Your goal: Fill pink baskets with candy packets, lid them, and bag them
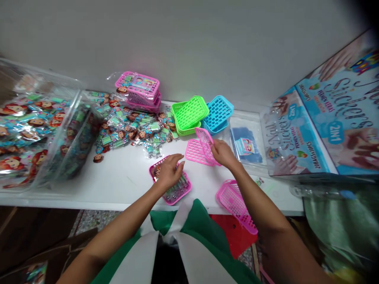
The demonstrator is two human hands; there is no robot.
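Note:
My right hand (223, 153) grips a pink perforated lid (205, 138) by its edge and holds it tilted above the table. Under it, a second pink lid (195, 152) lies flat. My left hand (171, 170) rests over a pink basket (185, 193), fingers apart, holding nothing that I can see. Small clear packets (174, 191) with green contents and a printed character fill this basket. Near my right forearm, more pink baskets (232, 197) sit at the table's front edge, partly hidden by the arm.
A heap of packets (130, 128) lies at the back left, beside clear bags (29, 130) of them. Behind stand wrapped pink baskets (140, 88), green baskets (189, 114) and blue ones (218, 112). At right are a clear tray (251, 165) with cards and large sticker boxes (334, 114).

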